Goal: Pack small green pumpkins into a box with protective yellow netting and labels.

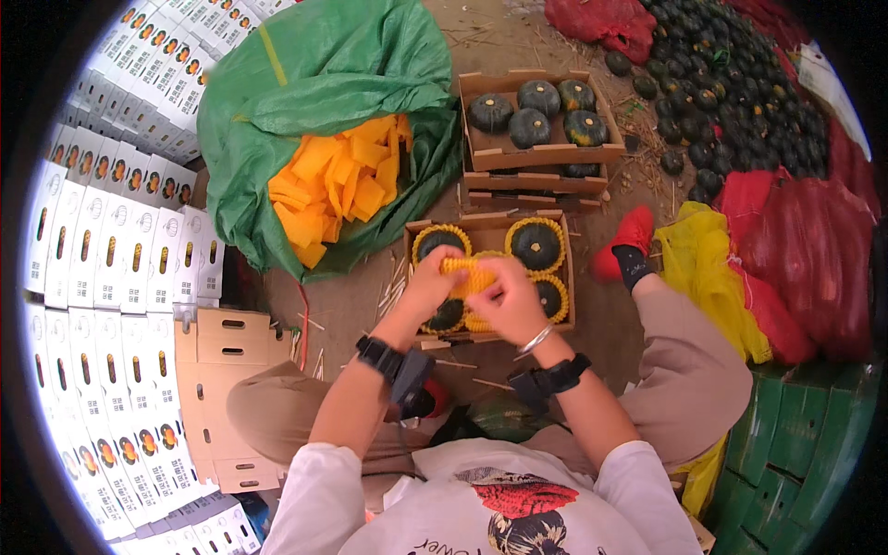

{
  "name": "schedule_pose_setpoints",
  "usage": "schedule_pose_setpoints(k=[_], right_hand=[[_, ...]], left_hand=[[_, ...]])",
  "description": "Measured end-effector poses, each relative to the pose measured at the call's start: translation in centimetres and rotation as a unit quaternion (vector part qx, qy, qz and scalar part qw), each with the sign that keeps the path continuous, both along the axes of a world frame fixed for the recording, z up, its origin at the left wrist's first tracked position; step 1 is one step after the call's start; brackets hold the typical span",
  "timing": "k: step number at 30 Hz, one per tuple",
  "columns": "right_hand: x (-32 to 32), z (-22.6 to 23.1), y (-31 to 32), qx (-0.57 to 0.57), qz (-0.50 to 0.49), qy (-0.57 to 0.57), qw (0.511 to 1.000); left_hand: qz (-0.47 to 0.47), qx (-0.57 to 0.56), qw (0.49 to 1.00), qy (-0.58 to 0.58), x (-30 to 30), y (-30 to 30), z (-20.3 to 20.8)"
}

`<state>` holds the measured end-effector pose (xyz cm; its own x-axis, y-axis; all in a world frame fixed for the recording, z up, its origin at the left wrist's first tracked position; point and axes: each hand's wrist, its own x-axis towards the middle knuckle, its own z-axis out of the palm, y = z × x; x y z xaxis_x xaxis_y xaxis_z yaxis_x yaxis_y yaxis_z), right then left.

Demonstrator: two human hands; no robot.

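Both my hands are over an open cardboard box (413, 335) in front of me. A yellow foam net sleeve (474, 275) is stretched between them, its left end pinched in my left hand (433, 285). Slightly smeared by motion, my right hand (509, 301) grips the other side with curled fingers. Dark green pumpkins in yellow foam nets sit in the box, among them one pumpkin (536, 246) at the far right and another (438, 243) at the far left. My hands partly hide the box's middle and near pumpkins.
A green sack (245, 139) spills orange foam sleeves (338, 180) at far left. Stacked cardboard boxes (546, 155) hold bare pumpkins behind. White cartons (102, 264) line the left, beside flattened cardboard (217, 388). Loose pumpkins (721, 116), red net sacks (805, 259) and green crates (786, 444) lie right.
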<state>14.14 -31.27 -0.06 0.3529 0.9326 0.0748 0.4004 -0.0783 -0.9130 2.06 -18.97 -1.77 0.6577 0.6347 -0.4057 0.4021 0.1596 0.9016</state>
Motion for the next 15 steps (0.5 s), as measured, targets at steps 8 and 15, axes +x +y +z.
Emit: schedule_pose_setpoints(k=[8, 15], right_hand=[[8.0, -5.1, 6.8, -0.115, 0.045, -0.087, 0.989], [6.7, -8.7, 8.2, -0.020, -0.019, -0.405, 0.914]], left_hand=[[0.027, -0.069, 0.992, -0.099, 5.2, 3.8, -5.4], [-0.077, 0.491, 0.863, 0.094, 5.6, 3.7, -3.3]])
